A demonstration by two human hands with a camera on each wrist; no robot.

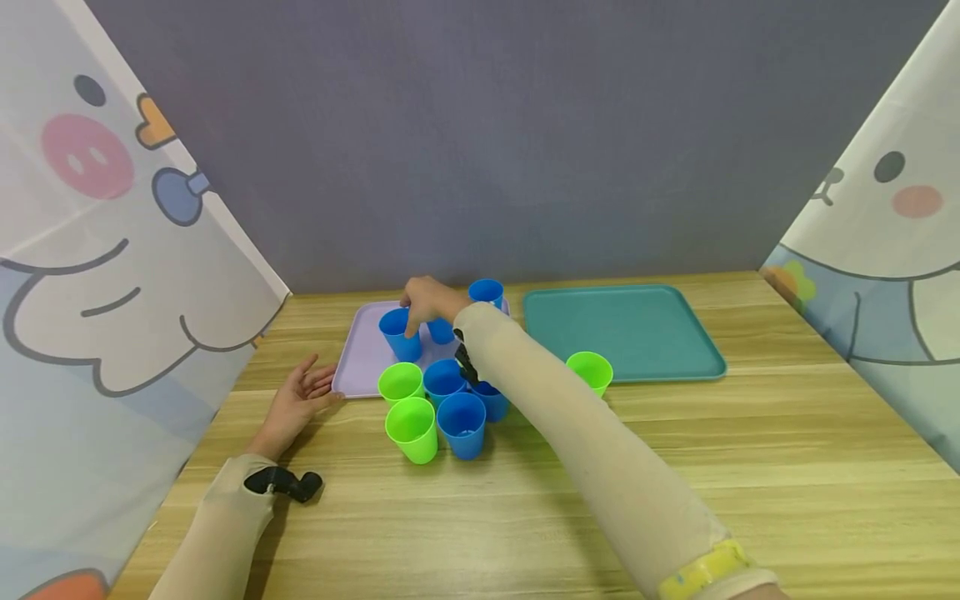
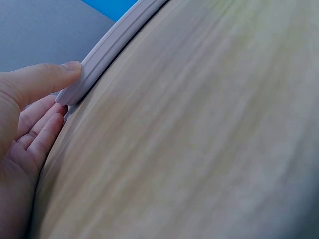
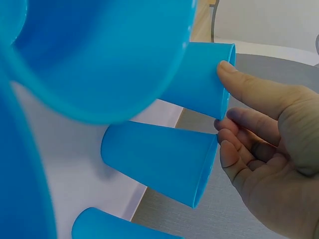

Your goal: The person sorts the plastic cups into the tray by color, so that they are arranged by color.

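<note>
My right hand [image 1: 432,302] reaches over the lilac tray [image 1: 358,367] and pinches the rim of a blue cup [image 1: 401,337], which leans a little. In the right wrist view the thumb lies on that cup [image 3: 199,74], with the fingers curled at its rim. Two more blue cups, one in the middle [image 1: 441,331] and one at the back right [image 1: 486,291], stand on the tray. At the tray's front left corner is my left hand [image 1: 295,404]; its thumb presses the tray's rim [image 2: 107,52] while its fingers lie against the outer side.
In front of the tray, several cups stand close together, blue [image 1: 462,425] and green [image 1: 412,429]. Another green cup [image 1: 590,371] is partly behind my right forearm, by a teal tray [image 1: 622,333]. A grey partition [image 1: 525,150] rises behind the wooden table [image 1: 787,467].
</note>
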